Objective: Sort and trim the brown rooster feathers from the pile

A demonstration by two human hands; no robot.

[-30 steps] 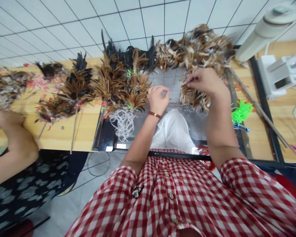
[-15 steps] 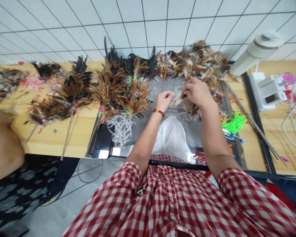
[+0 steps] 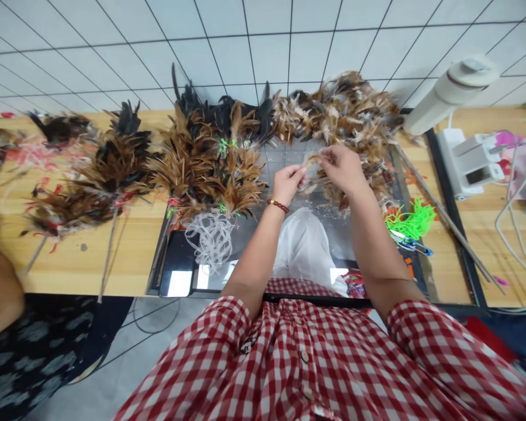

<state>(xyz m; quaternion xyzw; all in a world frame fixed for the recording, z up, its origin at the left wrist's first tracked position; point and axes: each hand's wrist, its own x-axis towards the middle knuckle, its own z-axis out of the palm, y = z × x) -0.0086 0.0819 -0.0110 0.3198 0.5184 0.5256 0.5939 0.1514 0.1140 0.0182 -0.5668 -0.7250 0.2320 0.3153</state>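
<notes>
Over the middle of the dark glossy board, my left hand is closed in a pinch around the end of a light brown feather. My right hand, just to its right, has its fingers pinched on the same feather or on another beside it; the fingertips are partly blurred. A pile of brown and whitish loose feathers lies behind and partly under my right hand. To the left of my hands sit bunches of brown and black feathers, some with green ties.
Near the board's front edge are a phone, coiled clear strips and a white plastic bag. Green strings, blue-handled scissors, a thin stick, a bottle and a power strip lie right. Another person's arm is left.
My right hand has shifted slightly left and come closer to my left hand. A light brown feather now shows between them. The view has turned slightly.
</notes>
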